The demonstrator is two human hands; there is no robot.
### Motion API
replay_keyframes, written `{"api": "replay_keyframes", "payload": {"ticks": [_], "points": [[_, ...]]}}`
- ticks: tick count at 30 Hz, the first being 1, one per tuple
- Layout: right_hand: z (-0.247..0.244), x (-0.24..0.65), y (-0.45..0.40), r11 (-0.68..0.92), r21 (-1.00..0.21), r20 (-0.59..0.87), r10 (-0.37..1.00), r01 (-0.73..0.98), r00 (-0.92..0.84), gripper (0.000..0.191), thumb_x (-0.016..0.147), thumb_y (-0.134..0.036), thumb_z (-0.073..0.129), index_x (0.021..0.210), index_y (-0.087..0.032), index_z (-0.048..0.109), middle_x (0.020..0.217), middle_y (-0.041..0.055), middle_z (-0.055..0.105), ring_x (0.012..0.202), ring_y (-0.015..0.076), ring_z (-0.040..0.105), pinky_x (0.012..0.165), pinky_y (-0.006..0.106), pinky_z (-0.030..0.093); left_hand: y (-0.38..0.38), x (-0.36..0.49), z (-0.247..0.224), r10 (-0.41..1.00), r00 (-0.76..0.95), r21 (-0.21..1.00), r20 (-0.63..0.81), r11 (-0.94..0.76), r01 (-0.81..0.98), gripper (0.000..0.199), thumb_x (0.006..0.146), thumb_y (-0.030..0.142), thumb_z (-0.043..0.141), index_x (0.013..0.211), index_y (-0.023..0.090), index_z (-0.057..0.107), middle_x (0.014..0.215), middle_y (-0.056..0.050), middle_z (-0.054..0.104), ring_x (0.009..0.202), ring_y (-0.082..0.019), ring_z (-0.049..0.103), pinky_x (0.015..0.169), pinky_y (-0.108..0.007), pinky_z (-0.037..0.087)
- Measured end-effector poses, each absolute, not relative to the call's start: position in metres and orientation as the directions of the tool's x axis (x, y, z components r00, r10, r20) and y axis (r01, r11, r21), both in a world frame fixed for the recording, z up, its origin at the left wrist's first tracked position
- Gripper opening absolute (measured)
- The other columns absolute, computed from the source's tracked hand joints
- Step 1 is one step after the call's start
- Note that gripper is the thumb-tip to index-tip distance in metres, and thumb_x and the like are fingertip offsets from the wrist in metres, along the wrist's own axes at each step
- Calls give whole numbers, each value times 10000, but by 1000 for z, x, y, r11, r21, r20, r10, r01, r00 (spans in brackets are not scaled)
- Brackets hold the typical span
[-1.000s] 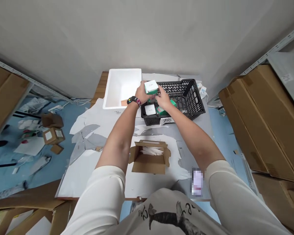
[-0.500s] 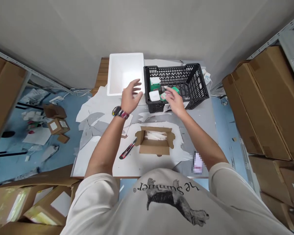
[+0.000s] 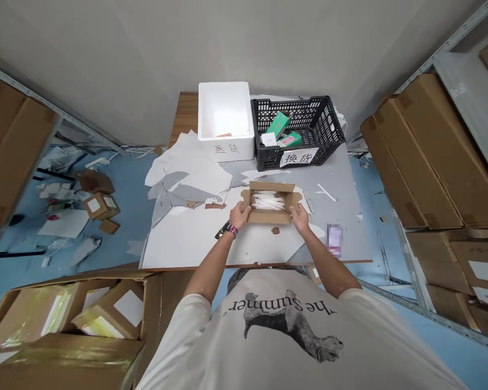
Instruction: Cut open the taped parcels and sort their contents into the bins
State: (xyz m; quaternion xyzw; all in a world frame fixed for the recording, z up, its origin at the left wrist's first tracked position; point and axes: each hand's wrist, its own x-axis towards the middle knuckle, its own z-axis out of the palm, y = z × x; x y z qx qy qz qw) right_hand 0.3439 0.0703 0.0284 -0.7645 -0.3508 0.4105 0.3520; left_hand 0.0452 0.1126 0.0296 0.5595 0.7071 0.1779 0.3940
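Grip clamped at both ends, a person's left hand (image 3: pixel 239 215) and right hand (image 3: pixel 300 218) hold an open cardboard box (image 3: pixel 269 218) near the front of a counter (image 3: pixel 350 216). Each thumb presses at the rim of the box, the left at one short side and the right at the other, with the arms stretched forward. Slim white pieces (image 3: pixel 267 201) lie crosswise inside, too small to identify, while the near flap folds out toward the person. Whether the bottom of the box touches the counter cannot be told from this angle.

Behind the box, side by side at the back, stand a white foam box (image 3: pixel 225 149) with handwritten characters on its front and a black plastic crate (image 3: pixel 328 146) bearing a lettered paper sign (image 3: pixel 300 157). Within the crate, at its left end, a green box (image 3: pixel 278 125) leans at a tilt near a white-topped box (image 3: pixel 269 140) and a second green box (image 3: pixel 293 138). One small orange-brown piece (image 3: pixel 224 135) rests in the foam box.

Torn white and grey covering (image 3: pixel 195 162) spreads across the counter. A thin white strip (image 3: pixel 326 192) lies right of the cardboard box, and a brown scrap (image 3: pixel 275 231) lies just in front of it. Near the front edge, to the right, sits a pixelated pale purple object (image 3: pixel 334 240). Large cartons (image 3: pixel 418 151) line the right side.
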Motion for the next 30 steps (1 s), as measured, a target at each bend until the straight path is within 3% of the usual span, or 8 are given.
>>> {"api": "replay_keyframes", "payload": {"ticks": [3, 7, 12, 16, 18, 22, 25, 30], "points": [[42, 335, 70, -466, -834, -288, 825, 296, 486, 558, 901, -694, 701, 1180, -211, 681, 1052, 111, 787, 1123, 317, 690, 1015, 410, 580, 111, 47, 36, 922, -119, 705, -367, 360, 611, 586, 1024, 473, 686, 1506, 140, 700, 940, -119, 822, 1006, -348, 788, 951, -437, 600], [64, 344, 43, -444, -839, -263, 838, 315, 479, 547, 923, -672, 710, 1206, -203, 719, 863, 59, 750, 939, 312, 689, 923, 421, 589, 98, 41, 58, 938, -68, 712, -339, 303, 633, 664, 1027, 532, 682, 1547, 118, 677, 830, -56, 773, 861, -294, 750, 869, -377, 567], [93, 359, -4, -447, -844, -231, 801, 295, 552, 624, 918, -677, 729, 1277, -166, 753, 711, 25, 681, 746, 285, 633, 779, 424, 576, 75, 49, 102, 966, 120, 727, -229, 88, 681, 419, 1058, 502, 649, 1311, 192, 772, 843, -32, 771, 846, -253, 729, 828, -333, 529], [122, 385, -57, -493, -831, -238, 733, 257, 637, 797, 859, -725, 747, 1371, -113, 734, 585, -33, 567, 603, 252, 570, 671, 403, 539, 51, 76, 139, 958, 223, 725, -179, -24, 688, 366, 1071, 509, 662, 1266, 221, 777, 853, -44, 793, 849, -270, 746, 812, -340, 528], [136, 405, -98, -487, -836, -212, 712, 253, 669, 794, 842, -755, 740, 1335, -132, 741, 584, -35, 576, 594, 247, 588, 657, 391, 544, 33, 97, 152, 937, 316, 747, -149, -103, 657, 365, 1081, 516, 660, 1258, 223, 784, 864, -48, 803, 844, -268, 755, 811, -340, 532], [159, 448, -202, -462, -840, -103, 650, 284, 753, 615, 862, -773, 719, 1100, -207, 751, 769, 63, 755, 732, 281, 726, 718, 391, 609, -11, 155, 165, 868, 480, 777, -123, -217, 591, 471, 1071, 539, 697, 1394, 204, 770, 824, -38, 792, 820, -266, 768, 817, -344, 544], [169, 470, -283, -500, -831, -67, 523, 242, 850, 591, 857, -761, 735, 1076, -212, 750, 913, 119, 827, 787, 306, 774, 753, 426, 644, -47, 205, 166, 765, 629, 793, -137, -296, 533, 505, 1070, 557, 701, 1427, 207, 771, 780, -30, 777, 804, -276, 772, 812, -354, 554], [183, 487, -398, -610, -781, -78, 307, 133, 948, 545, 846, -731, 763, 1011, -212, 758, 873, 108, 828, 765, 299, 779, 738, 412, 636, -106, 290, 166, 556, 821, 816, -127, -412, 405, 433, 1081, 513, 680, 1362, 203, 789, 881, -63, 817, 848, -285, 781, 813, -362, 567]]}}
